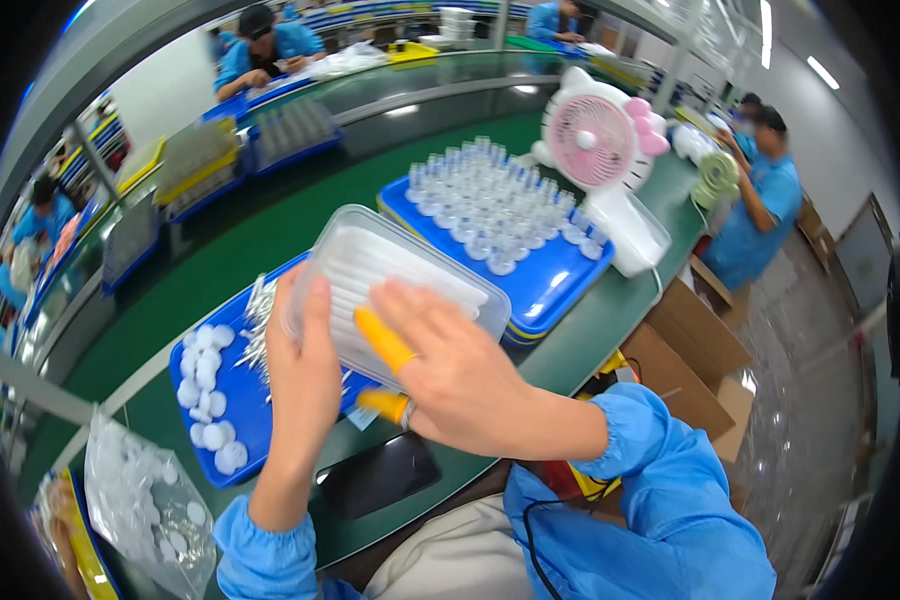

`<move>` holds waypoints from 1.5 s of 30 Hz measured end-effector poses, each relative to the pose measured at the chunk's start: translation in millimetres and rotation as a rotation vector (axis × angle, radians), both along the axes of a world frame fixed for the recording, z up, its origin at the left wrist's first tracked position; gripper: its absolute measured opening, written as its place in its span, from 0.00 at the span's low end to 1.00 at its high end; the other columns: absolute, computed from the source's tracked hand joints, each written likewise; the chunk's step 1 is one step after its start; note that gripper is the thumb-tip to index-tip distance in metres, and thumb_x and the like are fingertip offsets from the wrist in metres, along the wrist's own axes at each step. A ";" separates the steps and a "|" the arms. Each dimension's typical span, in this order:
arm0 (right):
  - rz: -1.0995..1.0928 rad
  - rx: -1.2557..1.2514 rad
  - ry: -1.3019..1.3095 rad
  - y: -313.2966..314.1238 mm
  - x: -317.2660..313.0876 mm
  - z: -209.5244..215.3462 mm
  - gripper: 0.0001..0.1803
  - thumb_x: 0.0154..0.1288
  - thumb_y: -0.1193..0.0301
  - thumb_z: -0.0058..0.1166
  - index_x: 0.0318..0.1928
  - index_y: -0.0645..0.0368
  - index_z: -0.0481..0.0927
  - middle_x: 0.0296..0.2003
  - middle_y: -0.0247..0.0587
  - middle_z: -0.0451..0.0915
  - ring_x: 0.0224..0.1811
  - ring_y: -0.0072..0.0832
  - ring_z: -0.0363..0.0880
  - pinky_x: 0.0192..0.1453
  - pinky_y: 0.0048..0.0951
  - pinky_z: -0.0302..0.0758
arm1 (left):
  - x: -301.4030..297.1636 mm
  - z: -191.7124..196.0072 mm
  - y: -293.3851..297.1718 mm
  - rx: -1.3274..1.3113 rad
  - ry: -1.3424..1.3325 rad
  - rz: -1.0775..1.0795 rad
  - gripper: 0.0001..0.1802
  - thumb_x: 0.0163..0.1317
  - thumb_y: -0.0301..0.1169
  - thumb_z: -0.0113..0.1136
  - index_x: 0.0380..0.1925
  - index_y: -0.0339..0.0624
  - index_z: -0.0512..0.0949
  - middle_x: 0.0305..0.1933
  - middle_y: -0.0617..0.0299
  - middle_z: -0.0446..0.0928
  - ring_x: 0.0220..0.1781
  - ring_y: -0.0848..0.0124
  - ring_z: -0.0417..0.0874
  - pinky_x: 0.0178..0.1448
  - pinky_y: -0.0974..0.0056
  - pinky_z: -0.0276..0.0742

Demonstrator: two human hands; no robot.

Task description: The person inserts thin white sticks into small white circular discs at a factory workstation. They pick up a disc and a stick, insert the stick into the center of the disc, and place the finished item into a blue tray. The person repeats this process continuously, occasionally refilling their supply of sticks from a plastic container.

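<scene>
A clear plastic tub (485,292) with long white rods (370,290) lying in it is tilted above the bench. My left hand (305,375) grips its left side, thumb up along the wall. My right hand (450,370) lies over the tub's near right part, fingers stretched out and blurred by motion. Yellow finger cots cover its thumb and forefinger. Beneath the tub, a blue tray (255,420) bears white round caps (205,372) and a heap of thin white-and-grey sticks (255,325), partly hidden by my left hand.
Many clear capped tubes (500,205) stand on a blue tray (545,290). Beside them is a cat-shaped white and pink fan (595,135). A dark phone (380,475) lies near the bench edge. A plastic bag (145,500) hangs left; cardboard boxes (685,350) stand right. Several people work around.
</scene>
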State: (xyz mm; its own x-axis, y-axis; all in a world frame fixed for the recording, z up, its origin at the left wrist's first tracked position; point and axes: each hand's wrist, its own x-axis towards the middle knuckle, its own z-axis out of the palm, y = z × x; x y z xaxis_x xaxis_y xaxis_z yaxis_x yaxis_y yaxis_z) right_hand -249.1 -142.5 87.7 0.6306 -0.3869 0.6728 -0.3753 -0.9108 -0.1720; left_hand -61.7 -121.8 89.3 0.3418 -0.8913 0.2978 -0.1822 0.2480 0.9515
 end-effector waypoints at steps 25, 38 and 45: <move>-0.886 0.712 0.277 -217.4 -329.2 -48.9 0.18 0.65 0.66 0.49 0.30 0.71 0.82 0.26 0.58 0.83 0.32 0.50 0.84 0.43 0.54 0.77 | 112.0 -58.8 87.3 0.258 -0.224 0.268 0.30 0.86 0.47 0.39 0.73 0.37 0.73 0.65 0.49 0.76 0.54 0.64 0.86 0.47 0.64 0.84; -0.381 0.201 -0.023 -82.7 -129.3 -14.5 0.13 0.60 0.82 0.64 0.46 0.64 0.88 0.39 0.47 0.86 0.41 0.40 0.85 0.49 0.35 0.79 | 95.8 -77.0 123.8 0.086 -0.793 0.248 0.02 0.64 0.19 0.68 0.34 0.33 0.83 0.34 0.51 0.81 0.36 0.57 0.82 0.41 0.58 0.76; 0.352 0.307 0.325 -24.8 67.9 -39.9 0.16 0.51 0.81 0.64 0.44 0.61 0.89 0.41 0.41 0.79 0.48 0.41 0.75 0.55 0.41 0.71 | 92.5 -92.3 127.5 0.023 -0.722 0.224 0.04 0.59 0.16 0.67 0.34 0.32 0.83 0.34 0.52 0.80 0.37 0.54 0.80 0.42 0.54 0.75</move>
